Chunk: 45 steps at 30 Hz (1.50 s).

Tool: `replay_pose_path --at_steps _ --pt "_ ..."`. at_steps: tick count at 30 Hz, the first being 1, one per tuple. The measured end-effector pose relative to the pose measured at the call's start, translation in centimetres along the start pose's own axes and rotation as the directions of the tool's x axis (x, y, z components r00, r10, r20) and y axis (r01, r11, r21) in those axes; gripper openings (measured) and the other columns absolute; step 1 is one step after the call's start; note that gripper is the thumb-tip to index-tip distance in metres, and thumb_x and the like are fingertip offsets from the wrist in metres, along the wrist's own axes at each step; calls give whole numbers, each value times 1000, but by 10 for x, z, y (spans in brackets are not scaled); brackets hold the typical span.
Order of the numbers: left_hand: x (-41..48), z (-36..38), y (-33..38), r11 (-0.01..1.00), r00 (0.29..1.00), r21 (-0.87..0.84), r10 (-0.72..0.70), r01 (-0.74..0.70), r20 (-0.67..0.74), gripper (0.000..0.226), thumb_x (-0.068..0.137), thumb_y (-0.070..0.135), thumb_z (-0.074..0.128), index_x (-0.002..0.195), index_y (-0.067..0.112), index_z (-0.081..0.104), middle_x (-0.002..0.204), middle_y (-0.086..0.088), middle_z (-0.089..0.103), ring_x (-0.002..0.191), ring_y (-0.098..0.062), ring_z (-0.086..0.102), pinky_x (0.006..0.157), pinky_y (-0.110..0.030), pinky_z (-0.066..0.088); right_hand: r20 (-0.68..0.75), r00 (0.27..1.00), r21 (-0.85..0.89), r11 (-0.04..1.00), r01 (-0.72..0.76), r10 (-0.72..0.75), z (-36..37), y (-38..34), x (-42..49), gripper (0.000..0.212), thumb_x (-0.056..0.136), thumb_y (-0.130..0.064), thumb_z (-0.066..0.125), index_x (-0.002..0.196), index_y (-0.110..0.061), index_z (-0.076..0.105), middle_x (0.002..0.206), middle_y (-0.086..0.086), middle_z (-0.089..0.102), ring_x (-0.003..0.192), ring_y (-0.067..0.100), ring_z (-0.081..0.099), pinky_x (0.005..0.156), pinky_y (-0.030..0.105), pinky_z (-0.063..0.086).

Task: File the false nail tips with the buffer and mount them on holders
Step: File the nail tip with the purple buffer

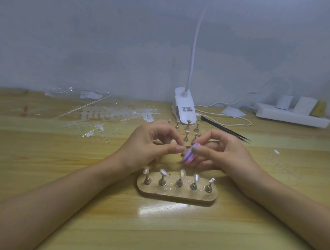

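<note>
Because filing needs both hands, the buffer (189,155) is gripped in the right hand's (222,152) fingers above the worktop (172,232) and met by the left hand's (151,143) pinch, presumably on an unseen tip; mounted tips (182,174) stand on holders (178,183) close by.

One left hand (149,143), one right hand (223,150), one buffer (189,155). One base (174,195) bears five holders (178,183), each with one of five tips (182,173). At least five rear holders (187,127). One lamp (185,106), one tweezers (226,130), one power strip (291,115); loose tips (110,113) too many to count.
</note>
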<state>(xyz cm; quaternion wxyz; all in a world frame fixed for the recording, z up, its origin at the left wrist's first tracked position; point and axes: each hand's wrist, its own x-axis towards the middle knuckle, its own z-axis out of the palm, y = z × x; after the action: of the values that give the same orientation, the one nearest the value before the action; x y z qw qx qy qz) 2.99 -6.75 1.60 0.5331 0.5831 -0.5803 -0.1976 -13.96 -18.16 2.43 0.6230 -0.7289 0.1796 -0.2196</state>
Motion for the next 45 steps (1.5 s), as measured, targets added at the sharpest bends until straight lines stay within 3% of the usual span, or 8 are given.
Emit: replay_pose_path --at_steps 12,15,18,23,29,35,39,45 --pt "0 1 -2 999 1000 -24 -23 23 5 15 72 24 78 79 12 73 76 -3 54 59 -5 53 53 -10 42 -81 997 55 998 15 -11 -2 1 1 29 76 -25 71 91 -5 57 86 18 76 73 26 74 67 31 61" --pt "0 1 -2 1000 1000 -13 -6 6 9 12 75 19 78 81 9 73 76 -8 54 58 -3 53 54 -9 41 38 999 -43 999 3 -1 1 0 0 28 77 -22 72 90 -2 57 85 18 76 71 24 74 62 26 58" --pt "0 1 -2 1000 1000 -9 -13 13 18 8 76 15 78 80 10 73 74 -4 53 57 1 53 57 -8 41 -93 996 60 998 14 -8 -3 2 2 29 79 -24 70 93 -3 57 87 18 76 73 27 73 65 29 61" --pt "0 2 -3 1000 1000 -16 -4 4 -6 8 77 14 78 81 9 73 69 8 54 50 1 51 52 -15 43 1 1000 -10 1000 4 -4 0 2 1 31 79 -22 71 93 0 55 86 19 76 76 28 75 67 31 61" --pt "-1 0 -3 1000 1000 10 -3 3 22 8 77 13 79 82 9 74 77 -8 52 63 -1 52 57 -8 40 -3 1000 18 1000 -23 23 -4 0 2 31 79 -21 71 96 0 55 90 20 75 81 30 75 73 33 62" --pt "0 1 -2 998 999 -55 -33 32 -5 8 76 18 78 80 13 72 70 -7 51 49 0 48 46 -19 41 70 998 -69 998 -4 9 1 0 0 34 80 -22 70 95 3 53 87 17 76 80 28 74 72 31 61" --pt "0 2 -3 995 998 -88 -56 56 1 8 73 21 79 77 16 74 69 -1 51 50 -5 49 45 -20 42 -55 998 15 1000 19 -18 -1 1 0 28 79 -23 69 93 -3 56 88 19 76 76 28 73 73 36 62" --pt "0 2 -5 994 998 -86 -62 62 2 5 75 18 79 76 17 74 70 -1 50 56 -4 53 45 -20 43 -39 999 28 1000 8 -6 0 0 0 26 79 -23 69 92 -4 56 85 17 76 71 25 74 64 28 60"
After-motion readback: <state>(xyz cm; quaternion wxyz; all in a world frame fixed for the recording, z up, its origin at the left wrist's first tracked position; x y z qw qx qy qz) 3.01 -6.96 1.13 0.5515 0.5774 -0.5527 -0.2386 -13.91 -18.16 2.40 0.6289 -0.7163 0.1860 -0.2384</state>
